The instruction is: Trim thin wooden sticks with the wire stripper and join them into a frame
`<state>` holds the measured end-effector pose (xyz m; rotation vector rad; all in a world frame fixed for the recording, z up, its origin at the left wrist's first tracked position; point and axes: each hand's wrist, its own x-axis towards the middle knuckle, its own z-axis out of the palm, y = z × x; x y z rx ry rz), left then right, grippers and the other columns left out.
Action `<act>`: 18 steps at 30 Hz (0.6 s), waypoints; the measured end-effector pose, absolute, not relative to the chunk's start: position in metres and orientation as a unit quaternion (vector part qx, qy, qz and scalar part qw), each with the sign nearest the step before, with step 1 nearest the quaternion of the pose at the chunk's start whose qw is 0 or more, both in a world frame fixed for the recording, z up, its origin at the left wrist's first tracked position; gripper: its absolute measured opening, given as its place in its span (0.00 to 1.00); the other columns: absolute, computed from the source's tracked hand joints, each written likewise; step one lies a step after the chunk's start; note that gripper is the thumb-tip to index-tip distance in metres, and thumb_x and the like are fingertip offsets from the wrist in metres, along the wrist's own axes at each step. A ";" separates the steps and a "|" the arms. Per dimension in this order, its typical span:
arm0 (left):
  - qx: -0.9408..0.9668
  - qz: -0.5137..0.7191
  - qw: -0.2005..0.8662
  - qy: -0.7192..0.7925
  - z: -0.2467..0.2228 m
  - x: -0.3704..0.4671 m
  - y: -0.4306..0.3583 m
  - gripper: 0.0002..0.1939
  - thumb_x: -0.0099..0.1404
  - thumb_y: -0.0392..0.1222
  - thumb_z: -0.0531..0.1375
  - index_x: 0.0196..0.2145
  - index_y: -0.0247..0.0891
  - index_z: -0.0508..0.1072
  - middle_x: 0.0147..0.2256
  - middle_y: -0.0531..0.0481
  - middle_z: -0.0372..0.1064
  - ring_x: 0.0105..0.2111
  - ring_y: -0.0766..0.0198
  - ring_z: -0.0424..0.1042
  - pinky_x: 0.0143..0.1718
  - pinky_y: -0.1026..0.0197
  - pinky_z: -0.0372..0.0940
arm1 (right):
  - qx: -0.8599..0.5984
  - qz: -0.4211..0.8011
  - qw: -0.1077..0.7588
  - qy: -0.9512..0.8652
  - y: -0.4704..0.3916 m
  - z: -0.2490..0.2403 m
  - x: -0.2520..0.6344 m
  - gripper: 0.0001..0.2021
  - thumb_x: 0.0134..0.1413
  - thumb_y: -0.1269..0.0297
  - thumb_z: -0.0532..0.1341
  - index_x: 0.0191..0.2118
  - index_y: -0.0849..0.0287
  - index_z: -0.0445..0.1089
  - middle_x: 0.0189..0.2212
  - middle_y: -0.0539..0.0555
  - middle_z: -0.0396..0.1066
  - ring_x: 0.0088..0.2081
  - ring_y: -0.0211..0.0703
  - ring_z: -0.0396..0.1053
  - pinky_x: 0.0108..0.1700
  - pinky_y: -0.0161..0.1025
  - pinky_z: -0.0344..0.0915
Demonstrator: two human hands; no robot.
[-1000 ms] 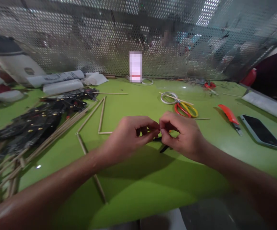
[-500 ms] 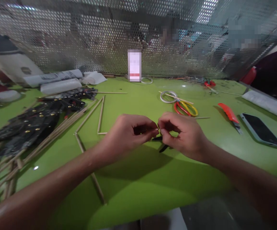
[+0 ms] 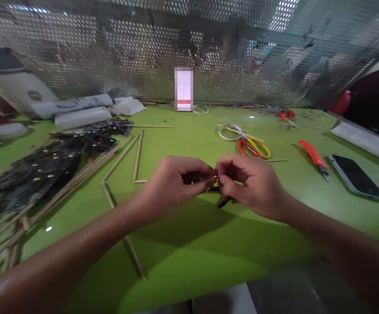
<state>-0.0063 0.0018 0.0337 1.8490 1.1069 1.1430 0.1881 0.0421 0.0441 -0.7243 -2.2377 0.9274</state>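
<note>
My left hand (image 3: 184,179) is closed in a pinch on a thin wooden stick (image 3: 205,177), whose end comes out at the fingertips. My right hand (image 3: 246,181) pinches at that same end, fingertips touching those of the left; what lies between its fingers is too small to make out. Thin sticks joined end to end in a zigzag (image 3: 138,155) lie to the left, one running behind my left hand. Under the right hand show two black tips (image 3: 224,203) of something mostly hidden.
Beyond the right hand lie a tape ring (image 3: 230,132) and red and yellow loop handles (image 3: 258,147). Further right are an orange utility knife (image 3: 313,155), blade out, and a phone (image 3: 358,178). Bundled sticks (image 3: 74,187) and black parts (image 3: 55,161) fill the left. Perforated metal (image 3: 127,56) stands behind.
Both hands stay nearly in place. The fingertips have shifted slightly, and more of the thin stick shows between them.
</note>
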 end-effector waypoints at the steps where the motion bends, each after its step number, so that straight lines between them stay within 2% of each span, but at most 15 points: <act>1: 0.713 0.438 0.341 0.428 0.033 -0.006 0.002 0.04 0.60 0.34 0.63 0.31 0.31 0.78 0.24 0.53 0.71 0.24 0.72 0.66 0.25 0.71 0.59 | -0.272 0.317 0.306 -0.856 0.042 0.044 0.188 0.01 0.56 0.70 0.57 0.34 0.58 0.64 0.24 0.47 0.64 0.25 0.33 0.62 0.27 0.33 0.59; 6: 0.727 0.421 0.321 0.437 0.032 -0.007 0.004 0.06 0.61 0.37 0.62 0.30 0.31 0.77 0.23 0.52 0.70 0.24 0.71 0.64 0.24 0.70 0.58 | -0.217 0.135 0.311 -0.915 0.044 0.045 0.188 0.06 0.53 0.75 0.57 0.34 0.57 0.63 0.28 0.49 0.66 0.28 0.34 0.61 0.30 0.34 0.60; 11: 0.747 0.411 0.289 0.436 0.035 -0.007 0.002 0.06 0.62 0.33 0.60 0.31 0.31 0.78 0.24 0.52 0.71 0.23 0.71 0.64 0.23 0.70 0.57 | -0.169 0.022 0.312 -0.935 0.045 0.044 0.190 0.06 0.57 0.75 0.54 0.38 0.57 0.62 0.31 0.51 0.65 0.31 0.36 0.62 0.33 0.35 0.60; 14: 0.757 0.415 0.264 0.430 0.036 -0.007 0.001 0.06 0.61 0.29 0.59 0.31 0.31 0.78 0.25 0.52 0.73 0.24 0.72 0.66 0.25 0.70 0.58 | -0.169 0.028 0.320 -0.932 0.045 0.041 0.190 0.06 0.56 0.75 0.55 0.37 0.58 0.62 0.30 0.51 0.65 0.30 0.35 0.62 0.33 0.35 0.60; 18: 0.761 0.427 0.240 0.427 0.032 -0.007 0.003 0.06 0.62 0.29 0.60 0.33 0.31 0.78 0.27 0.51 0.75 0.26 0.70 0.69 0.27 0.69 0.60 | -0.247 0.158 0.358 -0.886 0.042 0.035 0.185 0.03 0.54 0.73 0.57 0.34 0.58 0.63 0.26 0.49 0.66 0.26 0.34 0.63 0.29 0.34 0.61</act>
